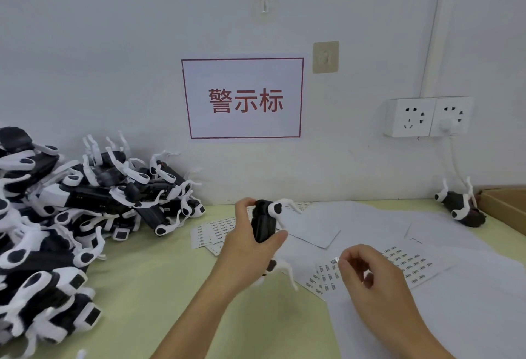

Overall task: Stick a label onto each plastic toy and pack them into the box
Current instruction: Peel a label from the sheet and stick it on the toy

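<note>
— So, what do you have at the bench?

— From my remote seat I see the left hand (250,240) closed around a black-and-white plastic toy (266,223), held upright above the yellow-green table (159,287), thumb on its near side, fingers curled over the top. White legs stick out above and below the grip.

— And the other hand?

— The right hand (370,276) pinches a tiny label (335,260) between thumb and fingertip, just right of the toy and above a label sheet (404,266) lying on white backing papers (355,222).

— Where is the rest of the stock?

— A heap of toys (71,205) fills the table's left side against the wall. One single toy (462,206) lies far right, beside the cardboard box (505,206), only a corner of which shows. A red-bordered sign (243,98) hangs on the wall behind.
</note>
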`<state>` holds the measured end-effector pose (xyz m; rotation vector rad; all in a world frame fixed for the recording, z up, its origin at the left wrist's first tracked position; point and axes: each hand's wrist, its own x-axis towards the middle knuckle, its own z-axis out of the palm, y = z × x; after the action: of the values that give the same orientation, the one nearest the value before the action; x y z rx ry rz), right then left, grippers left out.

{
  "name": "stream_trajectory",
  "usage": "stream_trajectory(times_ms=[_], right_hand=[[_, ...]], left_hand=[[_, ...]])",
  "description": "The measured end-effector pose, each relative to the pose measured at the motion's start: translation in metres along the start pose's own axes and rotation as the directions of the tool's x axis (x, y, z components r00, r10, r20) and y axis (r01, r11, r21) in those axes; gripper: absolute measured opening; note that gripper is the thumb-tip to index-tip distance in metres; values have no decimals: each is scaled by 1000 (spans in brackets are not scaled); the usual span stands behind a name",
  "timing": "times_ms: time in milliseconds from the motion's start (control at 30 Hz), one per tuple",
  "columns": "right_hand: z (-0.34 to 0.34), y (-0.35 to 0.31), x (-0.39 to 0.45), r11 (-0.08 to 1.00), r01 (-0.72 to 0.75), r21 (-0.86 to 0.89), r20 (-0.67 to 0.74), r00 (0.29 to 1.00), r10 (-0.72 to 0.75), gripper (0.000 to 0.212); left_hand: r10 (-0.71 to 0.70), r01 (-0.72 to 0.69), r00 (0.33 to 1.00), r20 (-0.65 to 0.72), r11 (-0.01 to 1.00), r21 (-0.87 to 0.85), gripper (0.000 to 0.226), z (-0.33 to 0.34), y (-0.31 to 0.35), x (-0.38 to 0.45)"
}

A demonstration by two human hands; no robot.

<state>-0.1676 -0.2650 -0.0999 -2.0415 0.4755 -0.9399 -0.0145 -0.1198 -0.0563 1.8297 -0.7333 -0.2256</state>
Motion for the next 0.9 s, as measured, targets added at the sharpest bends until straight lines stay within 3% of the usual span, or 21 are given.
stream_trajectory(times_ms=[133, 300, 733, 900], right_hand=[[-5, -6, 1, 999, 39, 27, -30, 999, -38, 21], [-13, -11, 2, 997, 49, 67, -24, 999, -47, 20], [-14, -13, 5, 996, 39, -77, 62, 998, -34, 24], [-15, -15, 4, 984, 93, -151, 35, 995, -89, 24]], left_hand=[[-106, 173, 974, 203, 920, -352, 44, 33, -1, -11], [-145, 333, 921, 363, 776, -535, 63, 69, -17, -21], [47, 263, 904, 424, 721, -641, 67, 72, -28, -24], [73, 260, 893, 444, 721, -642, 63, 72, -32, -22]])
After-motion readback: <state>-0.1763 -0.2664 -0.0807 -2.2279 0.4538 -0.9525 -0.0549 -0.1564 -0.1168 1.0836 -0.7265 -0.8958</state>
